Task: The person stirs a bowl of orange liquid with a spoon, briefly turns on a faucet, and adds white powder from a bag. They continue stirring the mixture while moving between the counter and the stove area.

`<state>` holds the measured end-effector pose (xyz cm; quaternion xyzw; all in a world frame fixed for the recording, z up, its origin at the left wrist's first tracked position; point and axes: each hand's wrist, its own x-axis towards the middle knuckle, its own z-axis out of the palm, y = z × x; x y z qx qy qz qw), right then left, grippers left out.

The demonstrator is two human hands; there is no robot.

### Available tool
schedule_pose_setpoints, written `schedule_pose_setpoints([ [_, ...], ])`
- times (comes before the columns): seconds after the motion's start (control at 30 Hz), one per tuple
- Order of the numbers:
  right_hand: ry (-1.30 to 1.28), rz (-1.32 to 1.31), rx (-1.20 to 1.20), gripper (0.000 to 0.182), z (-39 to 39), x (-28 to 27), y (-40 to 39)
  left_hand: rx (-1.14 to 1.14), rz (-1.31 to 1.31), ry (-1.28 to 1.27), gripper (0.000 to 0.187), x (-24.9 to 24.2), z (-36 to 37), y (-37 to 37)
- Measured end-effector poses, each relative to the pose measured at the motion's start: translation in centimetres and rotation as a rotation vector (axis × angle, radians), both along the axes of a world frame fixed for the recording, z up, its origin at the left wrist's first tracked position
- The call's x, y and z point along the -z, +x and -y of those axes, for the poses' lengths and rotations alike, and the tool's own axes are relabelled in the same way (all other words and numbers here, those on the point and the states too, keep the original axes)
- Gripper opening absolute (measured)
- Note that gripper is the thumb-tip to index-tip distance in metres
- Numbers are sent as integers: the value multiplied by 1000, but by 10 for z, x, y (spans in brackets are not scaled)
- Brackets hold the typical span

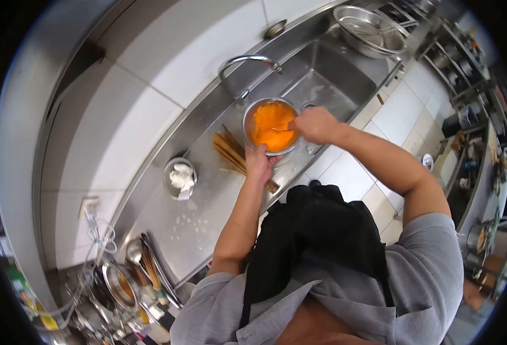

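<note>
Head view: steel bowl (270,124) of orange mixture on the steel desk (207,213) beside the sink (328,80), its near rim clasped by the left hand (259,163), the right hand (315,125) closed on a utensil (284,127) inside it.

Shiny steel bowl (272,109), glossy orange stuff inside. Surface (207,218) and sink (328,80) are brushed metal, kinda dull. Chopsticks (230,150) look like wood, wall tiles (150,75) smooth, apron (316,230) matt black cloth.
</note>
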<state>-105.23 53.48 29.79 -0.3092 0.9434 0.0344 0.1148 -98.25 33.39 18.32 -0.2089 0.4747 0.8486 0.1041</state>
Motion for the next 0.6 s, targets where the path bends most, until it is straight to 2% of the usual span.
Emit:
schedule_pose_setpoints([
  [0.1,-51,113,-111,21,-7,-11,-15,-73,-56,-48,52,-10,3,25],
  [0.2,-3,-8,-116,21,13,-19,-10,-179,-74,-27,53,-21,-4,44],
  [0.27,-73,82,-285,19,25,-22,10,-246,-81,-43,53,-27,-2,58],
  [0.4,-152,186,-407,23,18,-26,-18,-358,-66,15,54,-35,1,94],
  [0.47,-507,688,-205,31,15,-34,-32,-429,-52,12,54,-44,0,110],
  [0.5,-495,703,-236,31,11,-23,-45,-469,-44,13,54,-49,-1,119],
  [0.57,-870,842,71,41,0,21,-78,-545,-40,13,54,-54,1,137],
  [0.6,-931,892,199,39,-2,49,-96,-584,-43,11,54,-56,4,147],
])
